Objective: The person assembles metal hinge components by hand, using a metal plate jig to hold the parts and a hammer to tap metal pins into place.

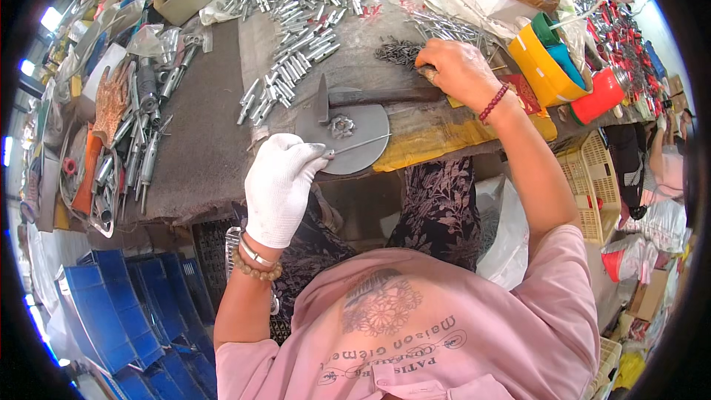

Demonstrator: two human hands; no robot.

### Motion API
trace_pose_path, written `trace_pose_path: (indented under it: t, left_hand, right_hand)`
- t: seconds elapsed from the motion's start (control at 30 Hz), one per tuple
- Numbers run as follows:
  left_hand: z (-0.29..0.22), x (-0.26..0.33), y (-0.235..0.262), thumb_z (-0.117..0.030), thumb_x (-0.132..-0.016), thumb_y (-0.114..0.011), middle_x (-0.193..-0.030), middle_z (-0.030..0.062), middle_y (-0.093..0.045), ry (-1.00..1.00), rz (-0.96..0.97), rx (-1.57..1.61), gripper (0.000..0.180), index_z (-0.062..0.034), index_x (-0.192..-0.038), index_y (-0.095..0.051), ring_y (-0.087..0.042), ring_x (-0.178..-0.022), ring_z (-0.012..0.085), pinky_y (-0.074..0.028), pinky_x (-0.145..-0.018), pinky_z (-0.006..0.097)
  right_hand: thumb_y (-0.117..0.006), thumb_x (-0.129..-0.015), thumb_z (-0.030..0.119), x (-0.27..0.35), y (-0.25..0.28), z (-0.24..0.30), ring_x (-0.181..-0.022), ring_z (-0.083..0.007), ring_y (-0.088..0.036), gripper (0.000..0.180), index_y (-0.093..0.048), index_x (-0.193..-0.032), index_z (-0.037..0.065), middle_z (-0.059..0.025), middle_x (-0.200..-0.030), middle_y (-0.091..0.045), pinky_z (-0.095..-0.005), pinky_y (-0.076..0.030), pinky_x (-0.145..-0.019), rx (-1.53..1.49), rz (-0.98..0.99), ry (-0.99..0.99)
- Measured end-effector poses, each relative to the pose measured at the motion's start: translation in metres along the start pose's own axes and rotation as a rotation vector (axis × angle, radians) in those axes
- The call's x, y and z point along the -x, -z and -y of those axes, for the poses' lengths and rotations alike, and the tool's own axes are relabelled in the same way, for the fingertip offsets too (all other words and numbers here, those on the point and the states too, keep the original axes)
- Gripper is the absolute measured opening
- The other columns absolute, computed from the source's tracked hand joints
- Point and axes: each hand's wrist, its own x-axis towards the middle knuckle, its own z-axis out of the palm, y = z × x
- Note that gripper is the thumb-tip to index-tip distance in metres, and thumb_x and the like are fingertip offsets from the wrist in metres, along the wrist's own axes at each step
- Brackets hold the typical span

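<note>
My left hand (280, 185), in a white knit glove, pinches one end of a thin metal rod (370, 139). The rod points right across a round grey metal plate (363, 159). A small lumpy metal piece (342, 127) sits mid-plate. Beyond it lies a hammer (323, 100), head at the left, its dark handle running right to beneath my right hand (463, 72). That bare hand has curled fingers beside a small heap of dark metal pins (398, 52). Whether it grips the handle or pins is hidden.
Silver metal tubes (296, 59) spread over the far bench, with thin rods (452, 28) to their right. Tools and an orange glove (111, 107) crowd the left. At right stand a yellow container (544, 67) and a red bottle (600, 96). Blue bins (111, 304) are lower left.
</note>
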Motion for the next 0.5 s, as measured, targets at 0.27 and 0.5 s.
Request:
trace_pose_path:
  t: [0.27,0.5]
  left_hand:
    - [0.0,-0.001,-0.002,-0.003,-0.085,-0.082,-0.097,0.0116,-0.069,0.002,0.003,-0.025,0.017,-0.0032,-0.102,-0.079,-0.068,-0.096,0.0313,-0.054,-0.087,0.039]
    - [0.001,0.001,-0.001,-0.004,-0.086,-0.082,-0.097,0.0108,-0.069,-0.004,-0.013,0.028,0.017,-0.0038,-0.102,-0.079,-0.068,-0.096,0.0304,-0.054,-0.087,0.038]
  right_hand:
    - [-0.07,-0.087,0.002,0.008,0.006,-0.002,-0.107,-0.0381,-0.071,0.02,-0.075,-0.106,0.006,-0.0134,-0.11,-0.073,-0.0468,-0.057,-0.093,-0.171,0.023,0.016]
    - [-0.068,-0.088,0.001,0.008,0.006,0.005,-0.107,-0.0395,-0.07,0.022,-0.07,-0.11,0.004,-0.0157,-0.111,-0.072,-0.0467,-0.056,-0.095,-0.186,-0.087,0.085]
